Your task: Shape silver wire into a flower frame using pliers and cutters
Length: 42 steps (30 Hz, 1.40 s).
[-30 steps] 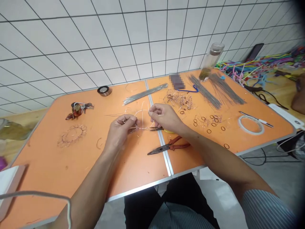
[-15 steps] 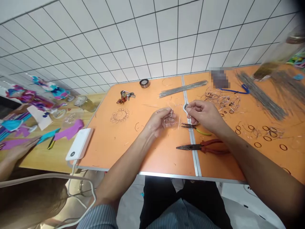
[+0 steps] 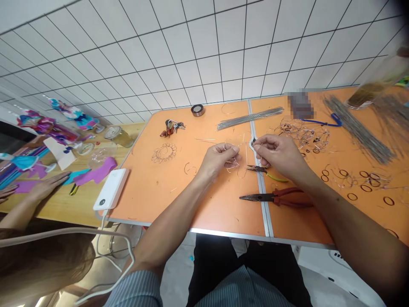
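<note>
My left hand (image 3: 219, 161) is closed on a thin bent wire (image 3: 230, 168), its loops showing below the fingertips. To its right, my right hand (image 3: 276, 154) has its fingers pinched together near the table seam; whatever is between them is too small to make out. Just below my right hand lie small pliers (image 3: 256, 169) with a yellow-green handle. Nearer the front edge are larger pliers (image 3: 260, 197) with red handles. A bundle of straight wires (image 3: 251, 118) lies behind my hands. A wire ring with looped edges (image 3: 164, 153) rests to the left.
Tape roll (image 3: 197, 110) and small ornament (image 3: 171, 128) at the back; white power bank (image 3: 111, 189) with cable at left. Tangled wires (image 3: 302, 132), dark rings (image 3: 366, 188) and a wire bundle (image 3: 359, 128) at right. Another person's hand (image 3: 47, 187) rests on purple and blue material at far left.
The view has shifted slightly, moving the table items a little to the right. My left hand has turned, its fingers closer together around the wire. My right hand remains pinched.
</note>
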Motion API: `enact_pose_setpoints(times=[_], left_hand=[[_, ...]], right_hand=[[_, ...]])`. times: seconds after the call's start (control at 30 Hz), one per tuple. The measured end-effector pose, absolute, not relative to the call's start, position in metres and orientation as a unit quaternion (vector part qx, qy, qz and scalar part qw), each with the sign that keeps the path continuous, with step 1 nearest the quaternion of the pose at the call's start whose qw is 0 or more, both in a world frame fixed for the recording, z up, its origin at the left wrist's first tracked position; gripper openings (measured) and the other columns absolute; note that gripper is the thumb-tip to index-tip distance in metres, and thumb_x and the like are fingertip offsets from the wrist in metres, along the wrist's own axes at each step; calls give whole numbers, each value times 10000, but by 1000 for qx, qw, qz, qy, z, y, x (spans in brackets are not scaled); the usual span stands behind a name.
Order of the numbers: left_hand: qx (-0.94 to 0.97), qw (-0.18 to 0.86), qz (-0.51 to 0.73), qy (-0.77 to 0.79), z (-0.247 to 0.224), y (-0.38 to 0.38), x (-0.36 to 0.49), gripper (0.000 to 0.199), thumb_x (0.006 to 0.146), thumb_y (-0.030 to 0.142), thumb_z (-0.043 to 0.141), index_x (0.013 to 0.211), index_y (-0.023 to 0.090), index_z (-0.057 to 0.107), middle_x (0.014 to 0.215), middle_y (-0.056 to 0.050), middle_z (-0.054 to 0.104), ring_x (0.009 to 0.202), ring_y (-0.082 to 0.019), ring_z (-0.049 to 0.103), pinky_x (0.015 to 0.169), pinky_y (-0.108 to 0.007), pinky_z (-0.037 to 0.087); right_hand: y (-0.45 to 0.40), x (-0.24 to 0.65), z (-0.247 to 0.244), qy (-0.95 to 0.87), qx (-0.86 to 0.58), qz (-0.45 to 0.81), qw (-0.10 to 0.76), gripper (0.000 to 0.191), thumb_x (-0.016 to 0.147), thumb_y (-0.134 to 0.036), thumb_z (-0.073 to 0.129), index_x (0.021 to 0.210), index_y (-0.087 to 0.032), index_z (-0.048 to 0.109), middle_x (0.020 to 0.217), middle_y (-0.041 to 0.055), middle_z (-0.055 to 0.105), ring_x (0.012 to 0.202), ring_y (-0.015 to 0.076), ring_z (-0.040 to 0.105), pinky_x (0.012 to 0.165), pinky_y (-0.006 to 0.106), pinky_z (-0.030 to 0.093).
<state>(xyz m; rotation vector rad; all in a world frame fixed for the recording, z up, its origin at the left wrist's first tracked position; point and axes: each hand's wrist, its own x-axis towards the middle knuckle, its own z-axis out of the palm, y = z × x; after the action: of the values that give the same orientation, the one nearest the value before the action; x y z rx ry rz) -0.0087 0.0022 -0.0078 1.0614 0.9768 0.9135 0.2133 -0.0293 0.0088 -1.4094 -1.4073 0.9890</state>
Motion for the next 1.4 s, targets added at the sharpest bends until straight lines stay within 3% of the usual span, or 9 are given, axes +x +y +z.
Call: enact_pose_setpoints(times=[0.17,0.4,0.63,0.8,0.93,1.07,1.23,1.4], left_hand=[[449,677,393,430,-11,4,-9,381,713,445,980,826,179,733,816,-63,796,660,-132,666,619,-260,533],[481,654,393,432,-11,3,-9,263,799,394,894,821,183,739,823,-61,801,659,-131,667,654,-273,547],[472,671,369,436,-8,3,-9,383,790,483,963,827,180,731,851,-73,799,685,-144,691,698,-303,579],[466,674,379,429,-8,2,-9,390,734,447,988,748,173,711,793,-64,773,663,-133,663,678,-295,558],[474,676,367,429,-5,4,-14,390,744,454,1008,869,179,761,853,-58,803,712,-140,693,751,-309,597],[491,667,371,419,-1,9,-22,405,792,468,1007,1012,186,818,971,-79,847,775,-151,742,760,-297,591],[519,691,289,411,-3,6,-22,319,781,364,1007,928,141,831,852,-103,832,713,-139,700,668,-268,539],[513,689,275,432,-3,3,-15,161,817,231,936,831,128,813,750,-79,805,629,-113,662,631,-248,535]], right_hand=[[-31,213,6,-590,-554,405,426,104,923,-320,774,890,-221,782,720,-8,678,543,130,594,542,277,483],[-30,214,-1,-609,-533,425,405,84,934,-310,766,884,-250,799,691,-22,628,586,143,561,561,280,468],[-30,212,12,-561,-585,395,432,69,932,-240,784,867,-228,764,705,-4,692,542,136,618,559,282,517],[-30,212,17,-547,-582,407,444,86,927,-234,800,853,-230,757,677,-10,682,522,135,608,544,284,526],[-27,217,11,-566,-575,408,428,70,918,-272,800,863,-229,799,708,1,688,599,151,633,600,296,542],[-29,221,7,-645,-551,368,382,119,944,-323,782,896,-243,856,682,-10,640,634,152,580,603,304,442],[-36,216,7,-719,-535,322,305,164,968,-312,738,903,-259,879,686,-16,652,649,156,559,613,332,375],[-38,213,10,-718,-546,299,311,177,994,-345,715,944,-261,862,801,3,762,736,197,656,690,355,456]])
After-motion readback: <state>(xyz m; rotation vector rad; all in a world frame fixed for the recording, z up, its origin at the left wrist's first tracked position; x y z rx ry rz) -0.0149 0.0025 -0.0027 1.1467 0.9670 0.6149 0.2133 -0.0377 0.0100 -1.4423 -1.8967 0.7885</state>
